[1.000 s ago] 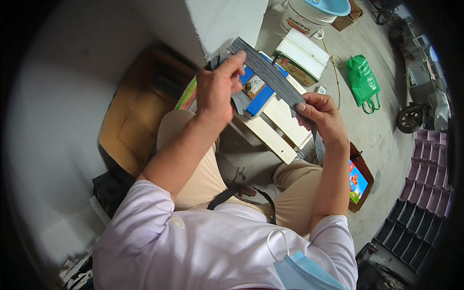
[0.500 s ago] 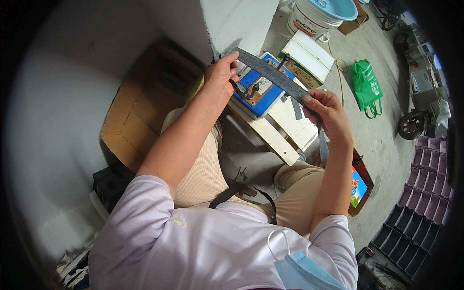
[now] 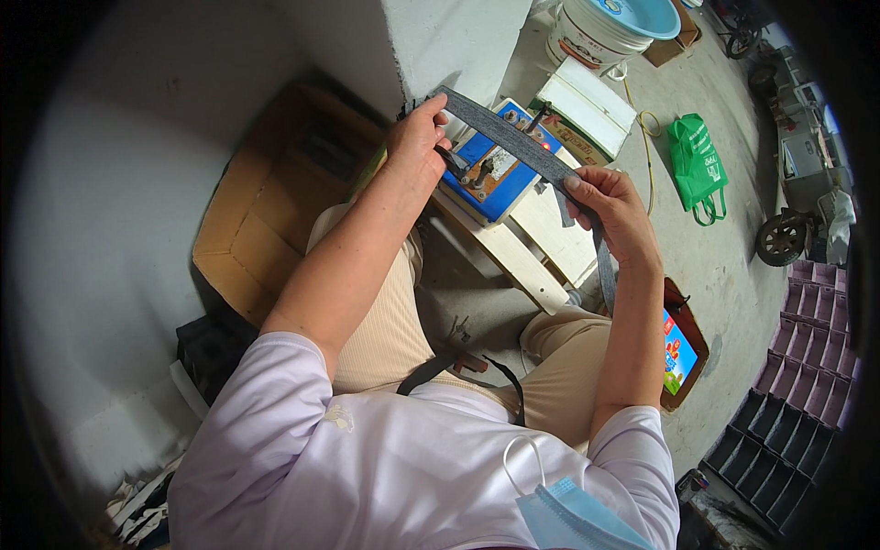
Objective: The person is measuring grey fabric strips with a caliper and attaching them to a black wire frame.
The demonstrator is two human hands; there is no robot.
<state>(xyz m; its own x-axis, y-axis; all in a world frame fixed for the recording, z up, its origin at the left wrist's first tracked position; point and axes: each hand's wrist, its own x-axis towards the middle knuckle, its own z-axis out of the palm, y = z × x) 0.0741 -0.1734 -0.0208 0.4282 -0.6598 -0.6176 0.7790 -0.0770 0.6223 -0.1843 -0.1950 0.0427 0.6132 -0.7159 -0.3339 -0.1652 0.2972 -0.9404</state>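
- Both hands hold one long grey strap (image 3: pixel 513 142) stretched taut above the person's lap
- Left hand (image 3: pixel 417 137) pinches the far left end of the strap, thumb on top and fingers curled under it
- Right hand (image 3: pixel 610 206) grips the strap further right, fingers folded over it, and the loose tail hangs down past the wrist
- Under the strap sits a small blue machine (image 3: pixel 495 170) on a pale wooden bench (image 3: pixel 541 257) in front of the knees
- Left of the bench lies an open cardboard box (image 3: pixel 247 229) against the white wall
- Far right on the concrete floor are a green bag (image 3: pixel 695 165) and a white bucket (image 3: pixel 596 37) with a blue lid
- Near right stand dark trays (image 3: pixel 779 431) in stacks, next to a small box with a colourful picture (image 3: pixel 678 353)
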